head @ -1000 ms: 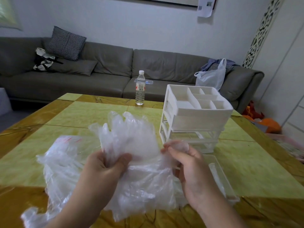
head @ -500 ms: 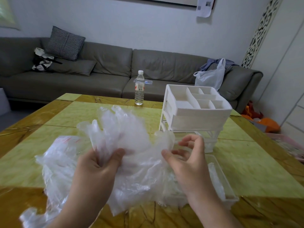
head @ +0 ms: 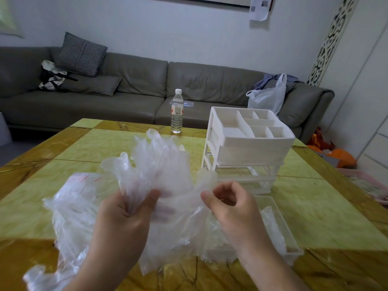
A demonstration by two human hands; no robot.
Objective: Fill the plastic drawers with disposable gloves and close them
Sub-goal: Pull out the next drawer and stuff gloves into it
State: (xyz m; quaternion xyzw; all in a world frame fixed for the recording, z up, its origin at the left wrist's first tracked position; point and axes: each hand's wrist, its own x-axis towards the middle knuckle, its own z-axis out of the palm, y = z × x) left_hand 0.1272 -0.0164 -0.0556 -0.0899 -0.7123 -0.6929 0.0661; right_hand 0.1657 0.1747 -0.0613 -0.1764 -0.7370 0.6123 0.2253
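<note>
Thin clear plastic gloves (head: pixel 159 175) hung bunched above the desk (head: pixel 315 206), gripped by the left hand (head: pixel 123 217) and pinched at an edge by the right hand (head: pixel 233 206). A removed drawer (head: pixel 279 234) lay just below. Slippery film might slide from the fingers and spill.

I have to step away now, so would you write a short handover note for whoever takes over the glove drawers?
Left hand: grips a bunch of gloves above the table.
Right hand: fingers curled, pinching the bunch's edge.
Drawer: pulled out, lying on the table under the right hand, a few gloves in it.
Organizer: behind it, lower slots open.
Glove bag: on the table at left.
Done: one drawer out, partly filled.
Left: fill it, slide it in; I cannot see any other drawers.
</note>
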